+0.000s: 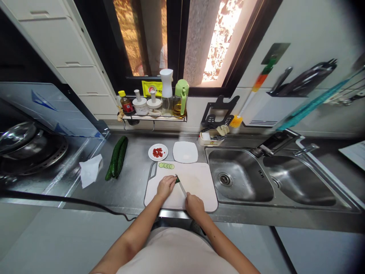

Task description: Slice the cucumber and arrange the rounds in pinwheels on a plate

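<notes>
On the white cutting board (199,182), my left hand (166,186) is closed over a short dark-green piece of cucumber (177,179), mostly covered by the fingers. My right hand (195,204) grips a knife (182,188) by its handle, the blade slanting up and left until its tip end meets the cucumber piece. Several pale cucumber slices (166,166) overlap in a row along the board's far left edge. Beyond the board are a small white plate (150,154) holding chopped red bits (158,152) and a square white plate (185,151).
Whole cucumbers (116,158) and a crumpled white paper (90,170) lie left, near a stove with a lidded pot (21,140). A double sink (242,175) with a faucet (273,144) borders the board's right. A condiment shelf (155,118) hangs under the window. A black cable (85,203) crosses the counter's front.
</notes>
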A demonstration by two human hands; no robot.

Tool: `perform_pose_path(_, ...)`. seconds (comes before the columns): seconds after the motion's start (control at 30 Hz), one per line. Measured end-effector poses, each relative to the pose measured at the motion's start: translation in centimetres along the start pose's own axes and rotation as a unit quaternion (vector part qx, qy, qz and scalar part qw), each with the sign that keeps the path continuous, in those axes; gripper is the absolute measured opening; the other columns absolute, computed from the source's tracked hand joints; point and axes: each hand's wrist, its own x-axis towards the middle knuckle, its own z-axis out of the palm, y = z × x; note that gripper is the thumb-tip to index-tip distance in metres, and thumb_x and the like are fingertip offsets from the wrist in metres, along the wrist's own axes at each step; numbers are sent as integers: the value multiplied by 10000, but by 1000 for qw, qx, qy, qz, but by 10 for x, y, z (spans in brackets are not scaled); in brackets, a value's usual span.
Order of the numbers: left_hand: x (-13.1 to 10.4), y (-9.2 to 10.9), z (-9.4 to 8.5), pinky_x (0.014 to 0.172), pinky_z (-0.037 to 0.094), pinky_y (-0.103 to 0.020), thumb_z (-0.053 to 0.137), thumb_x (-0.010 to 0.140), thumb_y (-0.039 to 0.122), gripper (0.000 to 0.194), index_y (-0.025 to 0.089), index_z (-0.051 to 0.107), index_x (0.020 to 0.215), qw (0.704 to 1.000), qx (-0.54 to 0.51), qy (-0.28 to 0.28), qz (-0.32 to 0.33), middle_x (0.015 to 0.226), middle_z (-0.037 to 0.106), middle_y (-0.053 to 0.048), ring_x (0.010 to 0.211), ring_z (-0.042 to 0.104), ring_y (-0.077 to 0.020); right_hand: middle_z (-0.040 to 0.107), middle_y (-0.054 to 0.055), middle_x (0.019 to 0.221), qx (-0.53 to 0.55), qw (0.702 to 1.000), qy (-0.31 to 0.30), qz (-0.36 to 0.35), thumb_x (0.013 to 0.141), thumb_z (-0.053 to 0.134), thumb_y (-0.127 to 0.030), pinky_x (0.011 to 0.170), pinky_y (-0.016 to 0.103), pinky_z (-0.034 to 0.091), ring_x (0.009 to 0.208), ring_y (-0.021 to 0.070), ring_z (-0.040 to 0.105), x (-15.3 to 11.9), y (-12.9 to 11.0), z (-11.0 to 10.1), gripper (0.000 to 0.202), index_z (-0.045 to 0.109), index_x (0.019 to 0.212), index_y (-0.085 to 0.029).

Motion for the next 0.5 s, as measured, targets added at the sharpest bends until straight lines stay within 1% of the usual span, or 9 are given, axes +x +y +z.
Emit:
perform_pose_path(0.27,0,1,-1,902,499,-349,485,897,210,247,225,673,1057,1000,2,-9,-12,1059,676,-47,997,601,-180,674,162,1009,11,1000,13,-10,889,347,-142,755,318,430,968,240,639,19,-6,-8,303,572,1091,-127)
perform_pose_path(0.5,0,1,-1,910,493,-343,477,900,212,257,236,666,1072,1000,1,-21,-14,1071,671,-48,1028,590,-177,680,158,997,20,1000,21,-12,884,359,-162,751,310,430,957,233,642,29,-8,-14,307,582,1093,-133)
